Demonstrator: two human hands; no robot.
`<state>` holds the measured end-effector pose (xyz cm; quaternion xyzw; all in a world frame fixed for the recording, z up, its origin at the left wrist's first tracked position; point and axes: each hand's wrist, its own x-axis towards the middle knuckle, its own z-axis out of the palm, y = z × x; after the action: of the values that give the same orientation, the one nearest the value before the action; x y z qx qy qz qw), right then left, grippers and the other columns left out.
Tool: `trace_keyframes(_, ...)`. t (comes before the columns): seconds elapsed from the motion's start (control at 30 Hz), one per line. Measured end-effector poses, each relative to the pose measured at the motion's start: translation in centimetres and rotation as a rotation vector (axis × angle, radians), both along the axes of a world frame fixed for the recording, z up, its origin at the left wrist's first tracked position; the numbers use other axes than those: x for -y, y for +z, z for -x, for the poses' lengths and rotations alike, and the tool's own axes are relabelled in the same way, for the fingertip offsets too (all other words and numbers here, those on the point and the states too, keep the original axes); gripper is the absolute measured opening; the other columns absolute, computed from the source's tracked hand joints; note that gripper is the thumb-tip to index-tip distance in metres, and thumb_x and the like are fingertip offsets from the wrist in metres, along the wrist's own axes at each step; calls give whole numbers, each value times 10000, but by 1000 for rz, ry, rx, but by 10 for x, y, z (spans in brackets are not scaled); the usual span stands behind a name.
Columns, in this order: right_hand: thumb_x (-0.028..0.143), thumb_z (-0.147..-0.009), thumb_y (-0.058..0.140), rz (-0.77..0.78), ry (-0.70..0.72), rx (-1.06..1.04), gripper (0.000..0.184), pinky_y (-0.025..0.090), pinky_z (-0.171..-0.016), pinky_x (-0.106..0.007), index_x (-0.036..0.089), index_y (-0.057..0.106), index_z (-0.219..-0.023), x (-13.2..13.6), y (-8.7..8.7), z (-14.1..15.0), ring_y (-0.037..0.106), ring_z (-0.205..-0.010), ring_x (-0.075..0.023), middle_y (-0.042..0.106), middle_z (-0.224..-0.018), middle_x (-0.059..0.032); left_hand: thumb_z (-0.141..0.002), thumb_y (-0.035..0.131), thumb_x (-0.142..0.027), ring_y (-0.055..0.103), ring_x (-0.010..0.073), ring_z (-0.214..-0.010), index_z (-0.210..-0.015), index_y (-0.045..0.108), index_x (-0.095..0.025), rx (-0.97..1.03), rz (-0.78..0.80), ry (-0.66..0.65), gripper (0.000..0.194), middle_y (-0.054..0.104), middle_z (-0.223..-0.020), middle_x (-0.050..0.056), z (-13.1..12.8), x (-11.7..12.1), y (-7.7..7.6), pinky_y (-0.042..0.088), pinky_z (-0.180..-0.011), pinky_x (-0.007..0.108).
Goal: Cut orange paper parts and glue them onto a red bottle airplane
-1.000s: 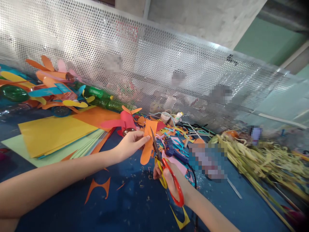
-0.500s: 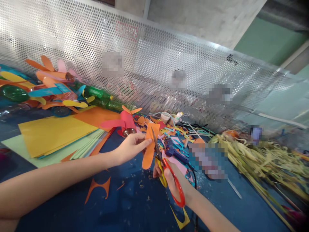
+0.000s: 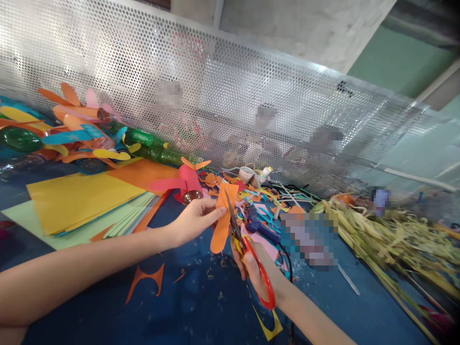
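Note:
Between the thumb and fingers of my left hand (image 3: 197, 218) is a strip of orange paper (image 3: 220, 235), rounded at its lower end and square at the top. My right hand (image 3: 253, 270) grips a pair of scissors (image 3: 264, 282) with red and yellow handles. The dark blades lie against the paper's right side, their tips near its upper part. Just behind my left hand sits a red paper-wrapped bottle plane (image 3: 189, 179) with orange fins. A blue glue gun (image 3: 262, 227) lies beyond my right hand, amid cut paper scraps.
Stacked coloured paper (image 3: 89, 194) lies left. Decorated bottle planes (image 3: 86, 134) and green bottles (image 3: 143, 139) stand behind it. Dried plant strips (image 3: 388, 239) cover the right side. A perforated metal screen (image 3: 215, 86) closes off the back. Orange (image 3: 146, 278) and yellow offcuts (image 3: 269, 328) lie nearby.
The orange paper has shifted slightly down and right with my left hand. The fingers of my right hand have drawn closer in on the scissor handles.

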<state>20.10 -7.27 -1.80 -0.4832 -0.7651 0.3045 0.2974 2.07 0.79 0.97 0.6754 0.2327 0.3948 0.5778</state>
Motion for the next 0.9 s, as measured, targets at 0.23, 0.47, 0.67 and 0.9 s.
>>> trace_keyframes(0.23, 669, -835, 129, -50, -5, 51, 559, 304, -471, -266, 206, 360, -623, -1, 0, 0, 369, -473, -129, 368, -513, 18, -838, 499, -335, 520, 107, -635, -779, 610, -131, -12, 0, 16, 240, 589, -708, 0, 1, 0, -1, 429, -615, 224)
trace_keyframes(0.47, 668, -838, 109, -66, -3, 35, 568, 341, -474, -259, 204, 374, -647, -1, 0, 0, 381, -463, -124, 374, -508, 24, -829, 508, -355, 552, 122, -654, -839, 631, -128, -5, 35, 7, 258, 625, -750, 15, -1, 0, -2, 453, -639, 251)
trace_keyframes(0.67, 708, -806, 129, -12, 7, 20, 579, 342, -423, -249, 201, 368, -657, -2, 5, -1, 389, -453, -118, 398, -544, 12, -803, 556, -323, 568, 132, -735, -878, 603, -127, 36, -40, 74, 216, 625, -822, 33, 0, -4, -2, 459, -699, 262)
trace_keyframes(0.9, 654, -844, 182, 78, -1, -83, 528, 460, -528, -278, 199, 423, -727, 3, 7, -2, 493, -558, -149, 463, -646, -17, -776, 593, -316, 567, 109, -653, -845, 619, -118, 53, 38, 82, 210, 630, -794, 33, -1, -3, -2, 480, -620, 244)
